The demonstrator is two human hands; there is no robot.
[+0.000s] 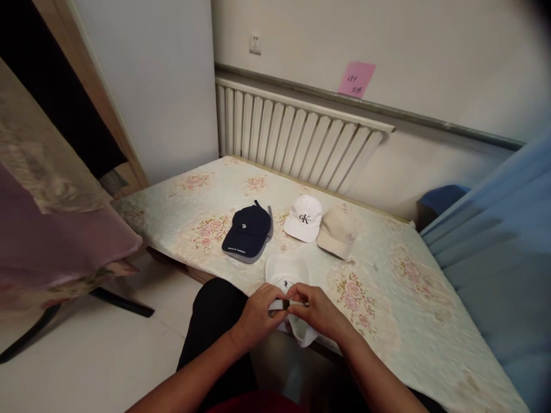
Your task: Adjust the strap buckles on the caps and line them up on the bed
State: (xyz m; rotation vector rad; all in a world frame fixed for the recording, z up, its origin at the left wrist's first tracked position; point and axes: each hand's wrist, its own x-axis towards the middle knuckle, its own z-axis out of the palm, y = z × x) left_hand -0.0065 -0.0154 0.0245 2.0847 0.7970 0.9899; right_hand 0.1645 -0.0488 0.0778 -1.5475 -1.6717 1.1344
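A white cap (287, 267) with a small dark emblem lies at the table's near edge, its brim pointing away from me. My left hand (261, 310) pinches the cap's back strap on the left of a dark buckle (286, 304). From the other side, the fingers of my right hand (316, 310) are closed on the strap just right of that buckle. Part of the cap hangs below my hands. Beyond it sit a navy cap (249, 229) on the left, a white cap with black letters (303, 219), and a beige cap (337, 232) touching that one.
The caps rest on a table with a floral cover (387, 310). Behind it runs a white radiator (293, 132) along the wall. A blue curtain (503, 258) hangs at right. Clothes (51, 229) hang over a chair at left, and my knee (215, 321) is below the edge.
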